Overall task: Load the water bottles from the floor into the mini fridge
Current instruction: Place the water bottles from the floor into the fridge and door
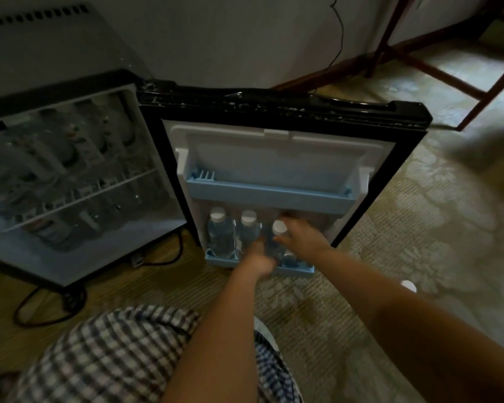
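Note:
The mini fridge (70,269) stands open on the left, with blurred bottles on its wire shelves. Its door (405,158) swings out toward me, white inside with blue racks. The lower door rack (216,260) holds two upright clear water bottles with white caps, one (220,234) at the left and one (248,226) beside it. A third white-capped bottle (278,237) stands to their right. My left hand (258,258) grips its lower body and my right hand (301,235) grips it just under the cap.
The upper blue door rack (268,193) holds nothing. A black power cord (50,303) loops over the wooden floor left of my checkered-clothed knee. A white cap (408,285) of something shows on the patterned floor at the right. A dark wooden frame (448,74) stands at the back right.

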The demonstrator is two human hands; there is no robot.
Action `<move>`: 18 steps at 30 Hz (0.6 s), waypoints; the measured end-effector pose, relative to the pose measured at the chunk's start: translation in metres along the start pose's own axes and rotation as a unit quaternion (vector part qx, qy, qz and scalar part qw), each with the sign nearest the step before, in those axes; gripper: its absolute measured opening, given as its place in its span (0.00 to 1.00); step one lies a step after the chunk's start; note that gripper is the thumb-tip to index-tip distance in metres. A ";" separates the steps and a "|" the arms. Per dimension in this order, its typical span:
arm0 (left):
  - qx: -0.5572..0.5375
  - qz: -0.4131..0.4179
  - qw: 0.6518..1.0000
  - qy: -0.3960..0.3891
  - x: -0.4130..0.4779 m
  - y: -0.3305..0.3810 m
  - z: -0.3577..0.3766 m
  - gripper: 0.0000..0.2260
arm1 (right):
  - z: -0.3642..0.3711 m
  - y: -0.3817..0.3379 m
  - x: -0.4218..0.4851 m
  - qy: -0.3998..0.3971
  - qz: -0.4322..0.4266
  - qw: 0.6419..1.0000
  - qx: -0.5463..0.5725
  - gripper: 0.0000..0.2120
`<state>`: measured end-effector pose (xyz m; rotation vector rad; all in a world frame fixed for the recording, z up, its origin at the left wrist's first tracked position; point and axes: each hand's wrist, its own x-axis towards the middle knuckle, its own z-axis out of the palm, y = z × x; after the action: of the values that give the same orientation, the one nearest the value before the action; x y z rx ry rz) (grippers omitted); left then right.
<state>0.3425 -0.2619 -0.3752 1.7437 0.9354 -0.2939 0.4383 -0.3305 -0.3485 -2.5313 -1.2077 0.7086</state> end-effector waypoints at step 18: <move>0.179 0.110 0.976 -0.053 -0.040 0.041 0.050 0.12 | -0.012 0.089 -0.095 -0.005 0.056 0.998 0.040 0.13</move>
<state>0.3572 -0.3285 -0.3418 2.1195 0.6301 -0.4265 0.4525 -0.4601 -0.3450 -2.5480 -1.0252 0.7811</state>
